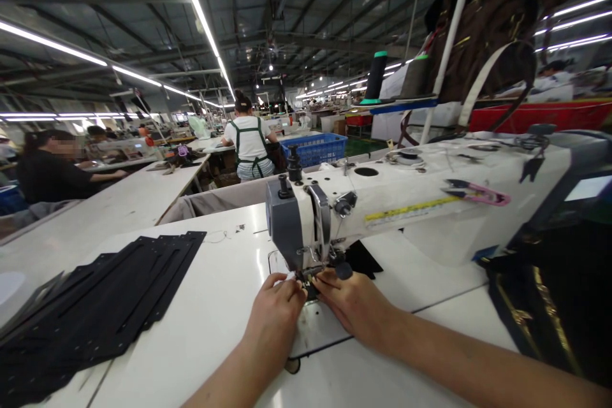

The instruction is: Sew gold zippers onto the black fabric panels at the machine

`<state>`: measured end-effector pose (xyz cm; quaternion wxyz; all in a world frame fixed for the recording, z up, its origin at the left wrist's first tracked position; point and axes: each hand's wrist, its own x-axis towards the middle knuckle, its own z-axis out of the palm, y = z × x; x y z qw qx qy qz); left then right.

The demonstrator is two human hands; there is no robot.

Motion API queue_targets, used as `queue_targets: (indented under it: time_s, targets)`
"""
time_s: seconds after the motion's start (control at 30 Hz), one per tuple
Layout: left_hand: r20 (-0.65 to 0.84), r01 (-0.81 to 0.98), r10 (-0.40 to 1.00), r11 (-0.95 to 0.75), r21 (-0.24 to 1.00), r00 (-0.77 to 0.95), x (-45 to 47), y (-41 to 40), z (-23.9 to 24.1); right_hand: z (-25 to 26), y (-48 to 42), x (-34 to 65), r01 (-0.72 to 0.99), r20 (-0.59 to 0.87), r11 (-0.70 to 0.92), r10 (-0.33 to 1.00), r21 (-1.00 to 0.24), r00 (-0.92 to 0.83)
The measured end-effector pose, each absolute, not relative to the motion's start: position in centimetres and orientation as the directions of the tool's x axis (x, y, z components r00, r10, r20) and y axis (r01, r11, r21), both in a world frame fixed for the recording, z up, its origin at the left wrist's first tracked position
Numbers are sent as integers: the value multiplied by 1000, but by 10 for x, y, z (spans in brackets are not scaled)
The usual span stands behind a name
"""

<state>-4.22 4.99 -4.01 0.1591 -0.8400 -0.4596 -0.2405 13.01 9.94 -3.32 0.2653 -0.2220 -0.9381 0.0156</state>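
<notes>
Both of my hands meet under the needle of a white sewing machine (382, 204). My left hand (276, 315) is curled, its fingertips pinched at the presser foot (306, 275). My right hand (356, 306) comes in from the right, fingers closed and pressed down beside the same spot. What the fingers pinch is too small to make out. A dark piece (361, 258) lies on the machine bed just behind my right hand. The metal needle plate (313, 325) shows between my wrists.
A stack of black cut pieces (95, 306) lies fanned out on the white table (215, 306) at left. Black fabric with gold trim (549, 306) sits at right. Pink snips (475, 192) rest on the machine arm. Other people work at tables behind; a blue basket (313, 148) stands beyond.
</notes>
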Motion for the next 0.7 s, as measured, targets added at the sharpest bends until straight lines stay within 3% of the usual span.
queue_targets:
  time_s: [0.27, 0.43, 0.57, 0.63, 0.7]
  targets:
    - [592, 854, 705, -517, 54, 389, -47, 51, -42, -34, 108, 138, 430, 418, 872, 490, -236, -765]
    - [601, 859, 700, -510, 44, 385, -39, 32, -24, -19, 118, 180, 615, 326, 788, 587, -22, -741]
    - [560, 769, 631, -640, -17, 537, -3, 5, -18, -28, 73, 194, 624, 308, 781, 588, 24, -748]
    - [498, 713, 622, -701, 13, 603, 13, -3, -20, -34, 39, 196, 566, 289, 824, 549, -29, -784]
    - [455, 698, 666, -705, 125, 591, 20, -6, -24, -33, 9, 201, 554, 237, 803, 595, -220, -768]
